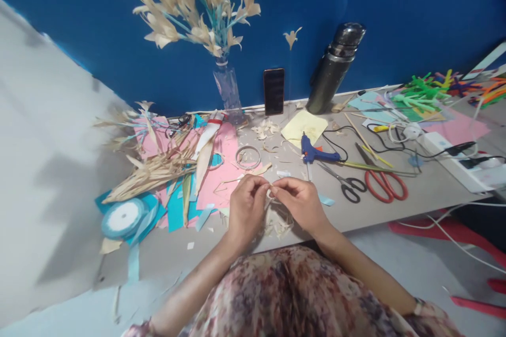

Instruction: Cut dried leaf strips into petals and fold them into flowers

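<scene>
My left hand [248, 205] and my right hand [301, 204] meet above the table's front edge, fingertips pinched together. Between them is a small pale piece [270, 189] that looks like dried husk, mostly covered by the fingers. Below the hands lie crumpled pale husk scraps [278, 222]. Just beyond them sits a roll of tape [248, 158]. A blue hot glue gun [318, 152] rests to the right, beside black-handled scissors [350, 187] and red-handled scissors [385, 184].
Dried husks [158, 171] and a light-blue ribbon spool [123, 218] lie left. At the back stand a plastic bottle [228, 92] with husk flowers [205, 5], a phone [274, 91] and a dark flask [334, 71]. Rightward are a power strip [454, 160], cables and pipe cleaners [425, 92].
</scene>
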The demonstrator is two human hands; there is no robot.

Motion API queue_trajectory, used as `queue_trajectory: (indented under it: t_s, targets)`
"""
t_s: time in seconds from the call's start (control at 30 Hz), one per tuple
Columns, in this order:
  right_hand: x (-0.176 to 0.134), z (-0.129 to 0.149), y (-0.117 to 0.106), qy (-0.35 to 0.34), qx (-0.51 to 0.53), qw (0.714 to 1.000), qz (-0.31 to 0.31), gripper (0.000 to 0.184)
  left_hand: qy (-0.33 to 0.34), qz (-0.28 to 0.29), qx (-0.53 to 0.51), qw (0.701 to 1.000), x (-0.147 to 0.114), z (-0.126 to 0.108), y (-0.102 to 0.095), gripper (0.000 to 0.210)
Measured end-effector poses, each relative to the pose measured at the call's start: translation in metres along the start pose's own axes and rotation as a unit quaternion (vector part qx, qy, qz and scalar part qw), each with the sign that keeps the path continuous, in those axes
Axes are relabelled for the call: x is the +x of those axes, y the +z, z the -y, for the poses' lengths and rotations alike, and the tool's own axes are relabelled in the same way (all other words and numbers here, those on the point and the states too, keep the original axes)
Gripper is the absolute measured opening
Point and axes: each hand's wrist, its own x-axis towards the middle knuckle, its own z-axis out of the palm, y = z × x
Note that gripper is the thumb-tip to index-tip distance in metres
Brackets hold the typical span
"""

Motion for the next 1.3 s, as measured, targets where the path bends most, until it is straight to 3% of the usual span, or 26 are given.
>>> queue_trajectory:
  t_s: [0.1,0.2,0.37,0.47,0.63,0.77,0.83,0.9,1.07,1.3]
  targets:
    - [0.007,0.002,0.003,-0.023,-0.023,0.999,-0.018,0.014,0.148,-0.01,0.133,0.98,0.002,-0.002,-0.001,0.016]
    - [0.016,0.005,0.003,-0.056,-0.048,0.997,-0.021,0.014,0.184,-0.003,0.197,0.963,0.009,-0.004,-0.005,0.018]
    - [0.034,0.012,0.0,-0.096,-0.111,0.989,-0.001,0.015,0.11,0.033,0.194,0.974,0.033,-0.011,-0.012,0.017]
    - [0.049,0.015,-0.001,-0.045,-0.088,0.995,0.001,0.014,0.094,0.027,0.177,0.979,0.048,-0.011,-0.011,0.015]
    - [0.072,0.01,0.004,0.03,-0.002,0.999,-0.031,0.014,0.068,-0.036,0.127,0.989,0.067,-0.007,0.002,0.014]
    - [0.084,0.004,0.009,0.119,0.169,0.977,-0.045,0.018,-0.089,-0.035,-0.082,0.992,0.081,-0.007,0.012,0.008]
    - [0.089,0.004,0.009,0.165,0.251,0.953,-0.034,0.021,-0.175,-0.02,-0.213,0.961,0.087,-0.007,0.017,0.005]
    - [0.093,0.003,0.007,0.184,0.296,0.937,-0.017,0.024,-0.211,-0.022,-0.288,0.934,0.091,-0.006,0.021,0.009]
    - [0.099,0.001,0.003,0.19,0.312,0.931,0.002,0.025,-0.21,-0.03,-0.337,0.917,0.098,0.002,0.023,0.014]
    - [0.096,0.003,0.001,0.176,0.275,0.944,0.042,0.032,-0.18,-0.01,-0.288,0.941,0.102,0.003,0.013,0.013]
